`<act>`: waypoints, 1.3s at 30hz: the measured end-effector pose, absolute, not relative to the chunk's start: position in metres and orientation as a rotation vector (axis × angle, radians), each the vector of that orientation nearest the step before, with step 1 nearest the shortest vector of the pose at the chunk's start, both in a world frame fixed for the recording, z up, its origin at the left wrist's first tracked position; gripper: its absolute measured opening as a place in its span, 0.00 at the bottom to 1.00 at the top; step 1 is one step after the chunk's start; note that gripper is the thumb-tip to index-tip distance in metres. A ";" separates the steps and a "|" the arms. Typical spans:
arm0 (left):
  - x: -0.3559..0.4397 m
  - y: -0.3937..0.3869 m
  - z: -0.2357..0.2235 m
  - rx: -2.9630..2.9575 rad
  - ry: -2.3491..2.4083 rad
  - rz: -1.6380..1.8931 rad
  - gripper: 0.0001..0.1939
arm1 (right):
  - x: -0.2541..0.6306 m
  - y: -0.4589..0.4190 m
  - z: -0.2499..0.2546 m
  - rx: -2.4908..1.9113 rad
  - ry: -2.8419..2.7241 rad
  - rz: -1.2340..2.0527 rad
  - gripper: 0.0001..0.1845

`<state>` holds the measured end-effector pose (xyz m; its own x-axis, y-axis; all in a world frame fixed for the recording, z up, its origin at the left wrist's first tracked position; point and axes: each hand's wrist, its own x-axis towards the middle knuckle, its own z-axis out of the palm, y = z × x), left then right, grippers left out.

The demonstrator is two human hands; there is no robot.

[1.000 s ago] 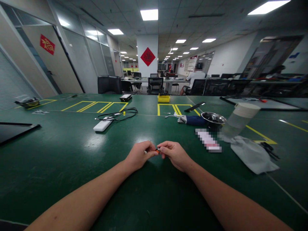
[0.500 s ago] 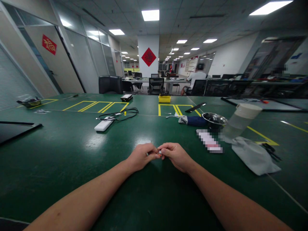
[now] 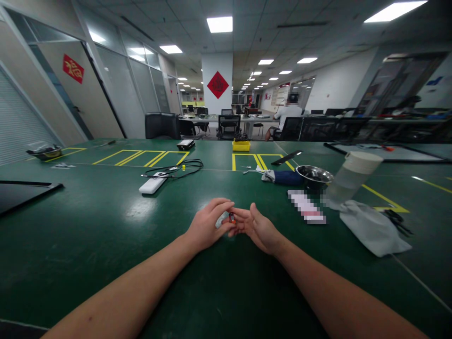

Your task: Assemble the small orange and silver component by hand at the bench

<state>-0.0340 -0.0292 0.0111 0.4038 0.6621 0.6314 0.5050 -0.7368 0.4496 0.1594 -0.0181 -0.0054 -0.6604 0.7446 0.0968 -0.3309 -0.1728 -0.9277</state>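
In the head view, both my hands meet over the green table [image 3: 226, 287], close to its near side. Between the fingertips sits a small red-orange and dark piece [image 3: 232, 218], too small to name. My left hand [image 3: 206, 223] curves around it, with index finger above and thumb below, apparently pinching it at the tips. My right hand [image 3: 263, 230] is open, its thumb raised and its fingers stretched out behind and beside the piece, touching or nearly touching it. Part of the piece is hidden by the fingers.
Left of centre lie a white power bank [image 3: 153, 183] and a black cable [image 3: 190, 165]. To the right are a metal bowl [image 3: 314, 176], a plastic bottle [image 3: 353, 179], a grey pouch [image 3: 374, 230] and a blue rolled bundle [image 3: 286, 177]. A person [image 3: 287, 115] sits far back.
My right thumb has lifted away and its fingers have straightened out from a pinch. My left fingers have risen and spread, and the small piece has turned to show more red and dark.
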 end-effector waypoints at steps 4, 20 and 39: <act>-0.037 -0.026 0.008 2.490 1.000 1.168 0.19 | 0.158 -0.018 -0.003 -0.508 -1.389 1.921 0.44; -0.018 -0.030 0.003 1.213 0.837 0.946 0.30 | 0.154 -0.015 -0.018 -0.750 -1.401 1.477 0.12; -0.021 -0.026 -0.003 0.535 0.611 0.849 0.14 | 0.157 -0.019 -0.008 -0.706 -1.257 1.529 0.19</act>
<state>-0.0210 -0.0255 -0.0030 0.5130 0.8121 -0.2780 -0.5212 0.5520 0.6509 0.1574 -0.0187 -0.0083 -0.3361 0.9301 0.1479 -0.3246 0.0331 -0.9453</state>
